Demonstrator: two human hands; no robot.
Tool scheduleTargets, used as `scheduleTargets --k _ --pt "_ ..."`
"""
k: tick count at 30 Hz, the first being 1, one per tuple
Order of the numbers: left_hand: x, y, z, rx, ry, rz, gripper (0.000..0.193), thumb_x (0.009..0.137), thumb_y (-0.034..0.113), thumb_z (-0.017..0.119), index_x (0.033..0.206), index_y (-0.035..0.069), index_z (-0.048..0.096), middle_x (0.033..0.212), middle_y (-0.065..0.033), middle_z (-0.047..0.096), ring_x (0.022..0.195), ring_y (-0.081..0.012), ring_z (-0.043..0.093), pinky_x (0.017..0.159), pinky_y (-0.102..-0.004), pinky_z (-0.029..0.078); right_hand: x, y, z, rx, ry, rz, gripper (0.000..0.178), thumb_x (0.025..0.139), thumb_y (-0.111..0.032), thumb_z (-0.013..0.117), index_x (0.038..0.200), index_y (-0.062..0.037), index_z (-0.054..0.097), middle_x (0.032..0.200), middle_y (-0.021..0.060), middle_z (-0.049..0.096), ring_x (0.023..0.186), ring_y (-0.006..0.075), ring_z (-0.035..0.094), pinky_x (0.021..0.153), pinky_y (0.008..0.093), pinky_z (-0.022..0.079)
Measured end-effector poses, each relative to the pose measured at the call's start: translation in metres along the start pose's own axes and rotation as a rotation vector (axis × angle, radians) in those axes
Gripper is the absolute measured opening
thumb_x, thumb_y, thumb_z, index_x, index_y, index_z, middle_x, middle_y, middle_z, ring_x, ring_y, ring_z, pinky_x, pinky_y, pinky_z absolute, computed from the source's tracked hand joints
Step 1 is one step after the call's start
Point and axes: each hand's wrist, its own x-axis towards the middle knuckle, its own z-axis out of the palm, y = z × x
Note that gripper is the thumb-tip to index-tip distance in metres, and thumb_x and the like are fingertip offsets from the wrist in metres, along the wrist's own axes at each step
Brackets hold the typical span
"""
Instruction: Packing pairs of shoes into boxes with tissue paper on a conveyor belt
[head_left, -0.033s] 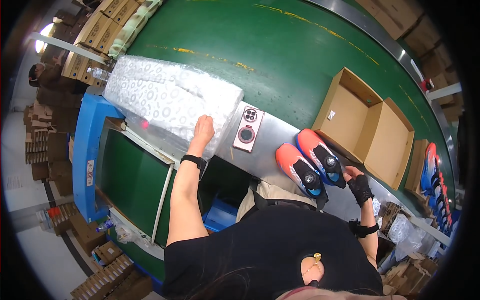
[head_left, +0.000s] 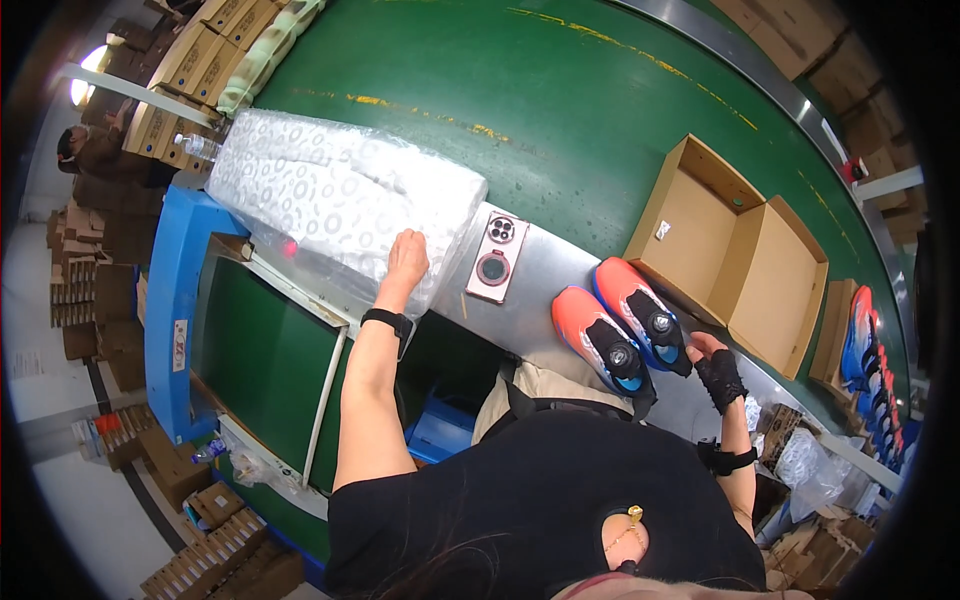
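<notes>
My left hand [head_left: 407,258] is closed at the near right part of a plastic-covered stack of white patterned wrapping paper [head_left: 330,190]; its fingertips are hidden, so what they pinch cannot be made out. On my right hand [head_left: 717,370] is a black fingerless glove. Its bent fingers and thumb grip the heel of the right sneaker [head_left: 636,305], which is orange and blue with a black tongue and a round dial. Beside it stands the matching left sneaker [head_left: 592,330], toe pointing away from me, on the metal bench [head_left: 550,260].
A pink phone [head_left: 494,258] lies between paper and sneakers. An open cardboard shoebox [head_left: 715,240] sits beyond my right hand, next to the green belt [head_left: 480,70]. More sneakers [head_left: 868,360] line the far right. A blue frame [head_left: 170,310] stands left; a person [head_left: 110,155] is far left.
</notes>
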Motion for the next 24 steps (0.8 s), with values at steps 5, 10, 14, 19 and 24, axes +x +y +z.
scheduleTargets --k 5,10,14,19,24 --pt "0.003 -0.009 0.002 -0.004 0.008 -0.09 0.009 0.071 0.003 0.051 0.078 -0.001 0.054 0.085 -0.019 0.053 0.084 -0.0349 0.051 0.075 -0.0409 0.043 0.003 -0.006 0.003 0.018 0.007 -0.029 0.037 0.078 -0.015 0.058 0.11 0.0023 0.05 0.093 0.0143 0.059 0.086 0.0204 0.058 0.076 0.0294 0.046" --pt "0.006 0.014 -0.029 -0.129 0.108 -0.025 0.023 0.07 0.015 0.063 0.084 0.0 0.054 0.085 -0.0185 0.053 0.087 -0.0347 0.05 0.078 -0.0401 0.041 0.004 -0.013 0.007 -0.007 -0.054 0.056 0.038 0.08 -0.018 0.057 0.111 0.0021 0.049 0.101 0.0151 0.058 0.096 0.0219 0.056 0.082 0.0304 0.043" --pt "0.019 0.016 -0.021 -0.22 -0.01 0.041 0.024 0.067 0.018 0.066 0.079 -0.001 0.056 0.082 -0.0178 0.054 0.082 -0.0345 0.052 0.074 -0.0398 0.043 0.007 -0.015 0.013 -0.015 -0.01 0.001 0.037 0.078 -0.016 0.058 0.109 0.0028 0.05 0.09 0.0129 0.06 0.082 0.0179 0.058 0.071 0.0286 0.047" --pt "0.024 0.01 -0.006 -0.276 -0.071 0.095 0.013 0.07 0.011 0.059 0.07 -0.001 0.056 0.079 -0.0174 0.055 0.077 -0.0344 0.054 0.071 -0.0402 0.045 0.005 -0.025 0.011 0.012 -0.048 0.043 0.038 0.079 -0.018 0.057 0.111 0.0029 0.049 0.096 0.0139 0.059 0.089 0.0194 0.057 0.076 0.0293 0.045" --pt "0.021 0.012 0.002 -0.007 -0.088 0.094 0.01 0.07 0.002 0.051 0.079 -0.001 0.054 0.087 -0.0186 0.053 0.085 -0.0346 0.053 0.073 -0.0414 0.045 0.004 -0.016 0.014 -0.001 -0.057 0.072 0.041 0.08 -0.02 0.056 0.112 0.0035 0.048 0.102 0.0149 0.058 0.095 0.0206 0.055 0.081 0.0296 0.043"
